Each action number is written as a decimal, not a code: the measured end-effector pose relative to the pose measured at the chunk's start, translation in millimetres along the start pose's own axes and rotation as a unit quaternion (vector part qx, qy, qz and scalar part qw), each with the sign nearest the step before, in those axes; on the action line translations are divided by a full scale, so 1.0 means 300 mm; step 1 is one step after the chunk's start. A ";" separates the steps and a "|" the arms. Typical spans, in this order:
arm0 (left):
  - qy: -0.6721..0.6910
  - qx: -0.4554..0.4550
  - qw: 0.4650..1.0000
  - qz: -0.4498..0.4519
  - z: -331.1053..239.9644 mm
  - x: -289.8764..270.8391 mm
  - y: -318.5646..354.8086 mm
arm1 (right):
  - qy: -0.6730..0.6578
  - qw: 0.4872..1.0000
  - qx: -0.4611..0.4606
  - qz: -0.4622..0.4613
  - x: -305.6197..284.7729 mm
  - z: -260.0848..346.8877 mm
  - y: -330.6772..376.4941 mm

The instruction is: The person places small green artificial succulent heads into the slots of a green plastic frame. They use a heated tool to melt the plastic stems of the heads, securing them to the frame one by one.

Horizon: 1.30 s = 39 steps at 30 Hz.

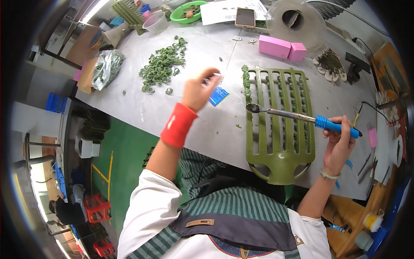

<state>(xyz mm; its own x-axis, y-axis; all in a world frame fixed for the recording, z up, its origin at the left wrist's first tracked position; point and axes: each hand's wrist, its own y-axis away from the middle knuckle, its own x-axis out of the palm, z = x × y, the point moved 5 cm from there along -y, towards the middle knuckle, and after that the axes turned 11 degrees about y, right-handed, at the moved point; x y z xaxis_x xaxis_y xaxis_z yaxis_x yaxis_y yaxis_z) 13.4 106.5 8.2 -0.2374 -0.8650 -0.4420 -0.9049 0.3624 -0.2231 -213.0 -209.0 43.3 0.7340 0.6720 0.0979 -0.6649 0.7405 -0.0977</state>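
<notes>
My right hand (338, 144) is wrapped around the blue handle of a soldering iron (297, 115) with a dark, rounded, spoon-like tip. That tip rests over or just above the left bar of an olive-green slatted rack (280, 162); contact cannot be made out. Small dark green pieces (246, 82) line the rack's bars. My left hand (200, 90), with a red wristband, is pinched closed left of the rack, a whitish bit showing at its fingertips. Beside those fingers is a small blue printed packet (219, 96). Farther left lies a heap of green ring-like pieces (159, 64).
Pink blocks (274, 46), a large clear spool (302, 21) and a phone (245, 17) stand along the back. A glove (330, 64) lies at right, a plastic bag of green pieces (108, 69) at left. The table's front edge curves near my body.
</notes>
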 end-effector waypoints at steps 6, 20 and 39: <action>-0.392 0.078 0.915 -0.047 0.323 -0.417 0.054 | 0.005 1.000 0.004 0.025 0.044 0.008 0.010; 0.093 -0.002 0.993 0.078 -0.087 0.029 0.123 | 0.021 1.000 0.008 0.002 0.012 0.026 0.020; -0.065 0.163 0.981 0.086 -0.185 0.187 0.127 | -0.033 0.999 0.006 0.011 0.033 -0.066 0.011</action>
<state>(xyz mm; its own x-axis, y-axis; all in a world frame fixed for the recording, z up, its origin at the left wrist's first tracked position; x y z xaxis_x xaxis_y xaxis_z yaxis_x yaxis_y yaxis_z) -54.1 52.5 22.9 -0.3105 -0.7369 -0.6005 -0.6890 0.6096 -0.3920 -205.3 -200.1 24.5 0.7092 0.6862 0.1616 -0.6820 0.7259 -0.0895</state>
